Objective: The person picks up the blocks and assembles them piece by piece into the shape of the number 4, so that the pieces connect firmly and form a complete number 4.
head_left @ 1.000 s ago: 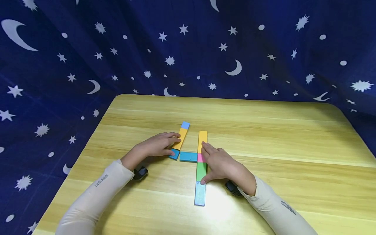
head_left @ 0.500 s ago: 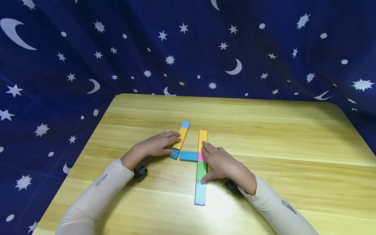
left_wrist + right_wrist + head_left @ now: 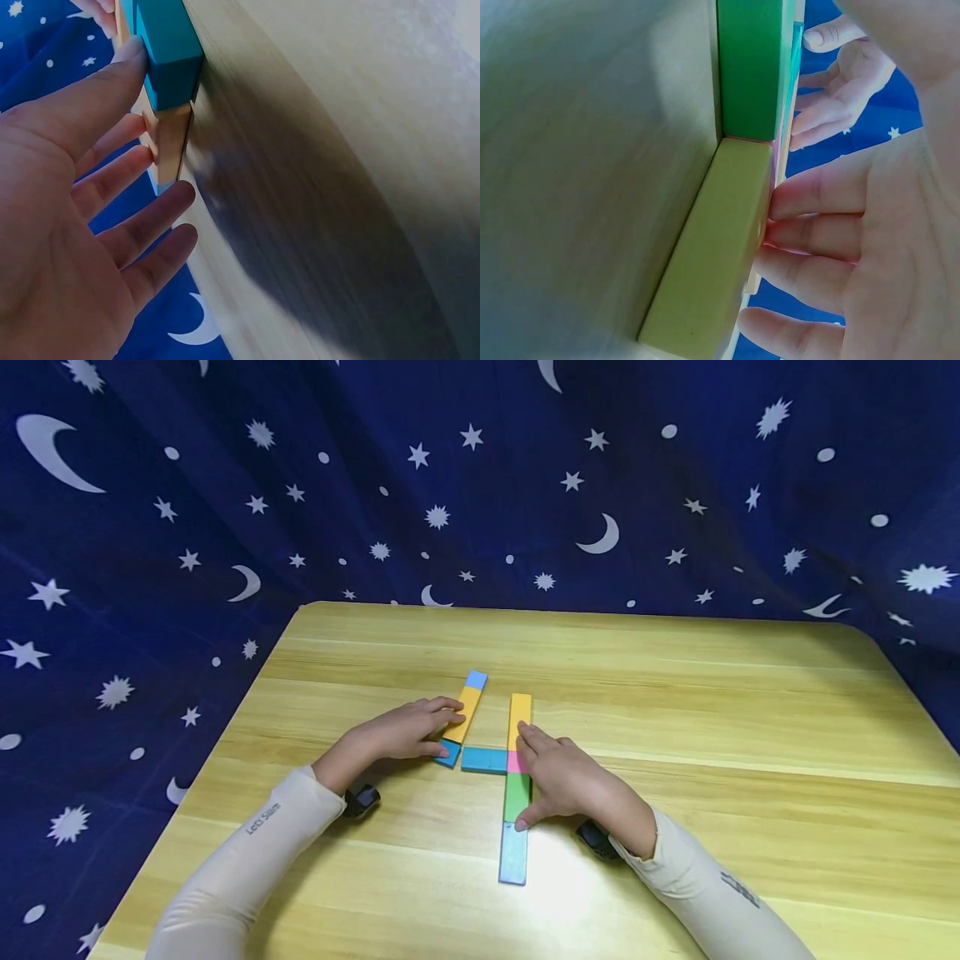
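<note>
My left hand (image 3: 408, 729) rests on a slanted row, its thumb on a short teal block (image 3: 447, 754) and its fingertips on an orange block (image 3: 460, 729). A small periwinkle block (image 3: 476, 680) ends that row at the far side. Fingers extended, my right hand (image 3: 562, 777) touches a straight row: fingertips by an orange-yellow block (image 3: 520, 712) and a pink block (image 3: 514, 763), thumb where a green block (image 3: 517, 799) meets a light blue one (image 3: 513, 858). Between the rows, a longer teal block (image 3: 483, 760) lies crosswise, its right end against the pink block.
The blocks lie flat on a pale wooden table (image 3: 675, 710). Behind it and along the left hangs a dark blue curtain (image 3: 495, 527) with moons and stars. A narrow gap separates the slanted row from the crosswise teal block.
</note>
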Demonstrator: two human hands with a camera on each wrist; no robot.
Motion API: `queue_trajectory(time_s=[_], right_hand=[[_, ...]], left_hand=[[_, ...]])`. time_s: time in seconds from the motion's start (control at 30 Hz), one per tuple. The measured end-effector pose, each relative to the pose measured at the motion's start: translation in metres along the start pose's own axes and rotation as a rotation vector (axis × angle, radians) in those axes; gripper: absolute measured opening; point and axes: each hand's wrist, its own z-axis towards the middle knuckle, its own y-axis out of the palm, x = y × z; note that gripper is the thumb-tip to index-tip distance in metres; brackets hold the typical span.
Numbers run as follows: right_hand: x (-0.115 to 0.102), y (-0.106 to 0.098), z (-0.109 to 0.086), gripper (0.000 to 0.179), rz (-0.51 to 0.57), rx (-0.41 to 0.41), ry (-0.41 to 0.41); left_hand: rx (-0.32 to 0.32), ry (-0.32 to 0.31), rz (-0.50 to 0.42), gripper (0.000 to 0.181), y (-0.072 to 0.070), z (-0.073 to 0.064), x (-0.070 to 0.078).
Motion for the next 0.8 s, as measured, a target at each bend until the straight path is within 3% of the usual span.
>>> queue_trajectory(time_s=[0.8], right_hand=[[0.0026,0.0018,0.0011,0.114,-0.008,0.012,-0.007]], left_hand=[[-0.003,0.002,-0.009,0.057,0.0003,0.0017,-0.0002]])
